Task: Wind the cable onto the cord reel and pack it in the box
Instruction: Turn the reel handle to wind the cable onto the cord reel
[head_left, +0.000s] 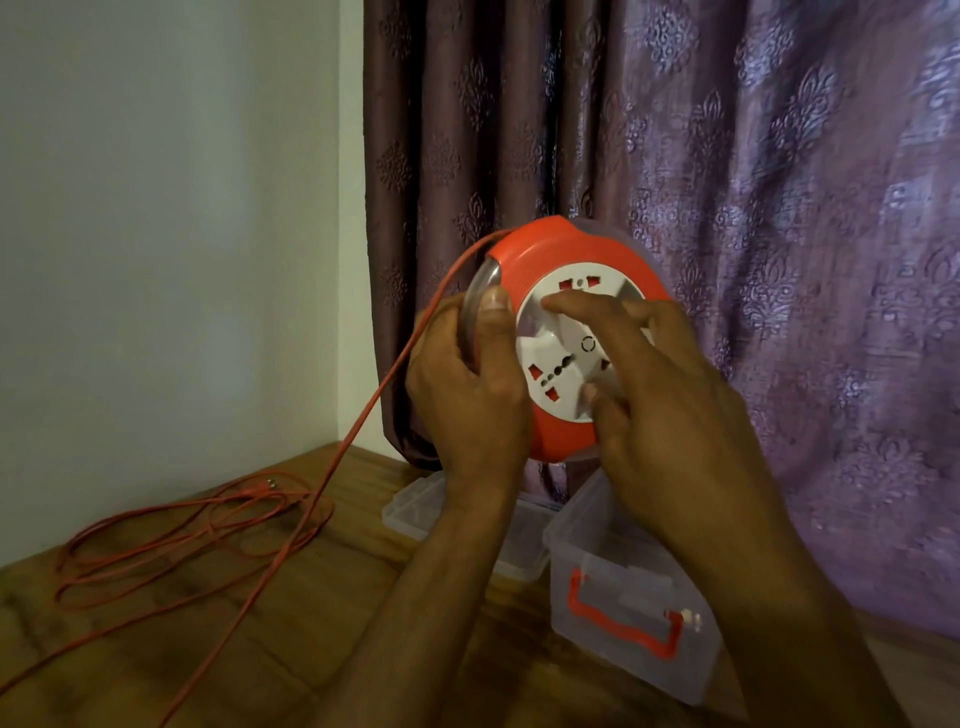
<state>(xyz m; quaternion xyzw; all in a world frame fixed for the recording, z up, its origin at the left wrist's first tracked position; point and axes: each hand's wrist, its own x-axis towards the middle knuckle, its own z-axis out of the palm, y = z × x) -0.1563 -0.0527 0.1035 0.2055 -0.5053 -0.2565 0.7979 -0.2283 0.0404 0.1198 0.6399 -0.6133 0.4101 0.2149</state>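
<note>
Head view, near to far: clear box waiting open below; left hand clamping cord reel rim; right hand fingers spread on white hub, turning; cable trailing left, slack lying far-left on table.

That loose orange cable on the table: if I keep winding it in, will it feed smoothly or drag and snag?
The cable looks thin and floppy: it lies in slack overlapping loops, so it may tangle. Its plug end rests among those loops and could catch. The strand up to the cord reel runs nearly straight, so it probably drags lightly.
</note>
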